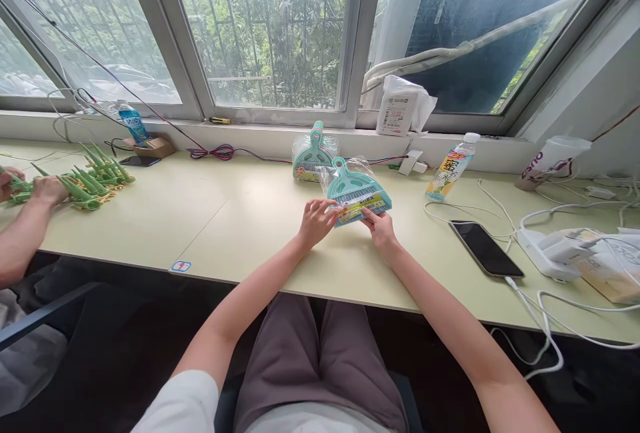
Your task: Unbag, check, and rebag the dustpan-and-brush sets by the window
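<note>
A small teal dustpan-and-brush set (356,186) in a clear plastic bag, with a yellow printed label, is tilted up just above the table before me. My right hand (383,230) grips its lower right edge, thumb on the label side. At the lower left corner my left hand (318,221) has its bent fingers closed on the bag's edge; the fingertips are partly hidden. Behind it, against the window ledge, stands a stack of similar bagged dustpan sets (315,153), with pink and green handles lined up.
To the right are a drink bottle (453,166), a phone (486,248) on a charging cable, a plastic cup (553,163) and a power strip (545,253). At left, a co-worker's hands (49,190) handle green spiky plastic parts (95,180). A blue bottle (134,125) stands by the window.
</note>
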The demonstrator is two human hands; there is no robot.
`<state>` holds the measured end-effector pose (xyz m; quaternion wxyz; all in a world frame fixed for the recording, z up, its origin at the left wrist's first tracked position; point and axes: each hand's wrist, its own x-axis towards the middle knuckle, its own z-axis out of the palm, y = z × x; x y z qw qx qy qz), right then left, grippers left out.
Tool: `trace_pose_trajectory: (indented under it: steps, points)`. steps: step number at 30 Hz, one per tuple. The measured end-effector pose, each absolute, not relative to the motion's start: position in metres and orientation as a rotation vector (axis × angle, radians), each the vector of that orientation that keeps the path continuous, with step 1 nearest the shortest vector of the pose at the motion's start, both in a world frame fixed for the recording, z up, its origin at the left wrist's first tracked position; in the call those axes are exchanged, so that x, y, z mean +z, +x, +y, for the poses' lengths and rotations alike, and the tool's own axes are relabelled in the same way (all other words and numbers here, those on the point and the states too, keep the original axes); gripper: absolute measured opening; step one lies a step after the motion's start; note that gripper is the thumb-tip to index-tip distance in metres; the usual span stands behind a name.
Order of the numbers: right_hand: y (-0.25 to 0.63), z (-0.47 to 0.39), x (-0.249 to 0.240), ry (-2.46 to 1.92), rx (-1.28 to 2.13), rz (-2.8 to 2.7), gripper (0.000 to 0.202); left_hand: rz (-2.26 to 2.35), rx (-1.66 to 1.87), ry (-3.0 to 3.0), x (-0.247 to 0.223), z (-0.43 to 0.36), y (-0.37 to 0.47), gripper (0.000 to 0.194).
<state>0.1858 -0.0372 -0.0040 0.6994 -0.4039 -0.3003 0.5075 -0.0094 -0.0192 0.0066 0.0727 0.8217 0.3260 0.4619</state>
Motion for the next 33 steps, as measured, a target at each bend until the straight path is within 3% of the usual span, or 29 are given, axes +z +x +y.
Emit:
trace_pose_trajectory:
  steps: [10, 14, 16, 20, 28, 33]
  points:
    - [0.188, -0.035, -0.006, -0.891, 1.145, -0.668, 0.031, 0.959, 1.354, 2.444, 0.01, -0.024, -0.006, 0.019]
    - [0.19, -0.034, -0.005, -0.866, 1.143, -0.665, 0.031, 1.005, 1.685, 1.905, 0.015, -0.022, -0.001, 0.061]
    - [0.188, -0.034, -0.004, -0.851, 1.155, -0.679, 0.031, 0.913, 1.658, 1.548, 0.015, -0.014, 0.001, 0.075]
    - [0.183, -0.037, -0.004, -0.855, 1.192, -0.731, 0.032, 0.616, 1.235, 1.196, 0.007, -0.001, 0.004, 0.07]
    - [0.189, -0.035, -0.007, -0.818, 1.159, -0.679, 0.037, 0.418, 0.667, 1.149, 0.007, -0.015, 0.002, 0.055]
    - [0.188, -0.035, -0.006, -0.823, 1.176, -0.709, 0.039, 0.367, 0.903, 1.114, 0.012, -0.009, 0.002, 0.053]
